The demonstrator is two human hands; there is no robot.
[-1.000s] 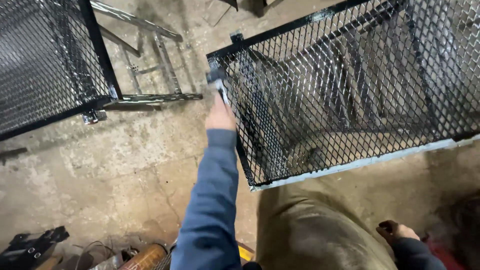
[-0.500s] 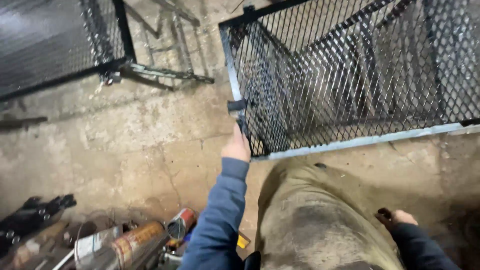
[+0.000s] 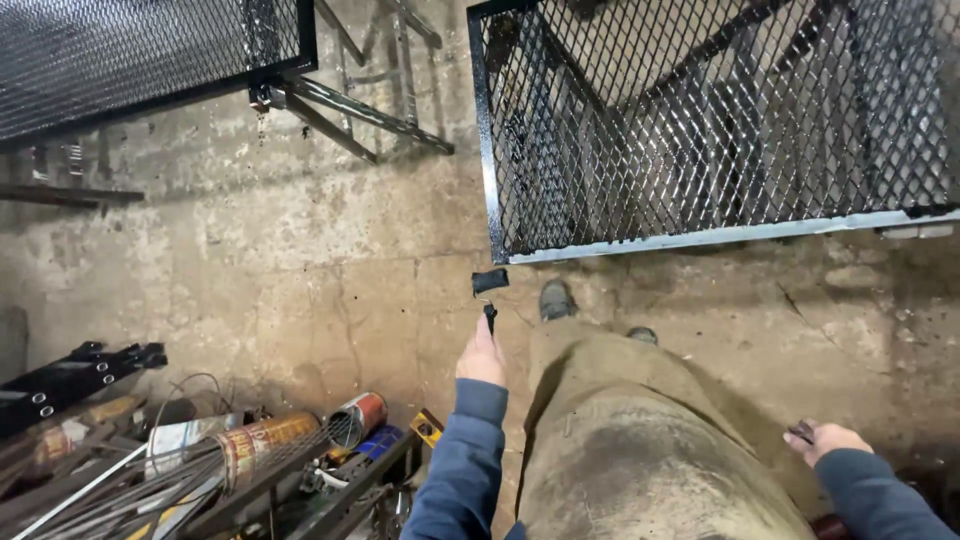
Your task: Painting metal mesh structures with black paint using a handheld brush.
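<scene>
the work in hand looks like rolling black paint onto the mesh frame (image 3: 700,130), and the roller is off the metal for now; the next move, in my judgement, calls for lifting it to the frame's unpainted lower edge. the left hand (image 3: 482,357) is closed around the handle of the small paint roller (image 3: 489,283), held over the concrete floor (image 3: 300,280) just below the frame's lower left corner. the right hand (image 3: 825,440) hangs by the thigh, fingers curled on something small and dark i cannot identify.

Blue long sleeves down to both bare hands: left hand (image 3: 482,358), right hand (image 3: 826,440). Dusty olive-brown work trousers (image 3: 640,440); worn grey-green shoes (image 3: 556,298).
</scene>
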